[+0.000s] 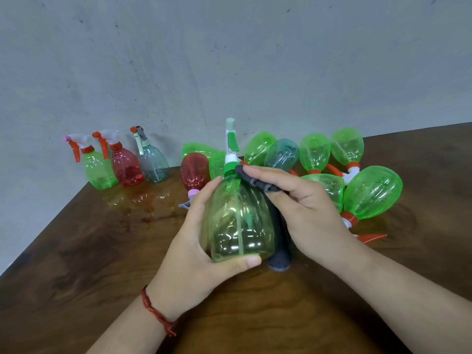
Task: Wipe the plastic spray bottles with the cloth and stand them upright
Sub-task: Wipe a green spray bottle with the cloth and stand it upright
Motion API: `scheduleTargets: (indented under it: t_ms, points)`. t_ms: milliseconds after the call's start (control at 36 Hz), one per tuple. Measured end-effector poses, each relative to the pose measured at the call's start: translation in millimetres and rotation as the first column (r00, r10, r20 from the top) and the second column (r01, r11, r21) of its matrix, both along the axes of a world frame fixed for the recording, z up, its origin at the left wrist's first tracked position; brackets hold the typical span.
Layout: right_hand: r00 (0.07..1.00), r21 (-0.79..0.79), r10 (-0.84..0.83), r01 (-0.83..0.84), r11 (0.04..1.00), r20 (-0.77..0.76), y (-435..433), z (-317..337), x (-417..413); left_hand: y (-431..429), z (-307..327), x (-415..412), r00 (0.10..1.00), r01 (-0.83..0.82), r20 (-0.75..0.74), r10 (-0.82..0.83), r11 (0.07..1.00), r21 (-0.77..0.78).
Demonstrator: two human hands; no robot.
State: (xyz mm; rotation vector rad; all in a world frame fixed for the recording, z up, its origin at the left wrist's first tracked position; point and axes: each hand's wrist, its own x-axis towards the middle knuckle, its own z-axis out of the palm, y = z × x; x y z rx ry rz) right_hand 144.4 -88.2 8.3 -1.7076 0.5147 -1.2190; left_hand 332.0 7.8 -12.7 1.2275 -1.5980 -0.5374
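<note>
Wooden table (76, 251), grey wall (229, 60), held green bottle (237, 221)

A dark brown wooden table (76, 251) fills the near scene. Behind it stands a pale grey, scuffed wall (229, 60).

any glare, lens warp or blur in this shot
Head view: wide-angle warp slants the table edge; bright glare streaks sit on the held green bottle, with no motion blur on it; the glossy top mirrors the upright red bottle.
</note>
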Motion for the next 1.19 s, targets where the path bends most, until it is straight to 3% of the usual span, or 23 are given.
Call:
scheduleTargets:
  t_ms: [278,556,694,833,972,1083,1194]
  points:
    - [0.983,-0.385,-0.115,0.053,0.921,-0.139,-1,-13,1,1,4,1,0.970,-0.046,0.235,0.066,0.995,-0.087]
    - [0.963,-0.614,-0.085,-0.095,0.784,-0.258,3,-16,-2,-5,0,9,0.976,-0.217,-0.025,0.216,0.972,-0.086]
    - [0.963,-0.662,-0.074,-0.122,0.739,-0.260,3,-15,-3,-4,2,11,0.975,-0.216,-0.073,0.209,0.971,-0.105]
    - [0.966,-0.597,-0.094,-0.070,0.799,-0.239,4,-10,-2,-2,2,10,0.992,-0.127,0.002,0.128,0.988,-0.090]
    - [0.984,-0.417,-0.082,0.009,0.909,-0.158,0,-5,-2,2,2,2,0.994,-0.019,0.104,0.026,0.997,-0.071]
    - [0.998,-0.181,0.010,-0.021,0.983,-0.061,0,0,-2,2,0,2,0.999,0.045,0.031,-0.043,0.998,-0.044]
    - [1.000,-0.128,0.001,-0.003,0.992,-0.022,-1,-1,-3,0,1,3,0.997,0.066,0.043,-0.066,0.998,0.002]
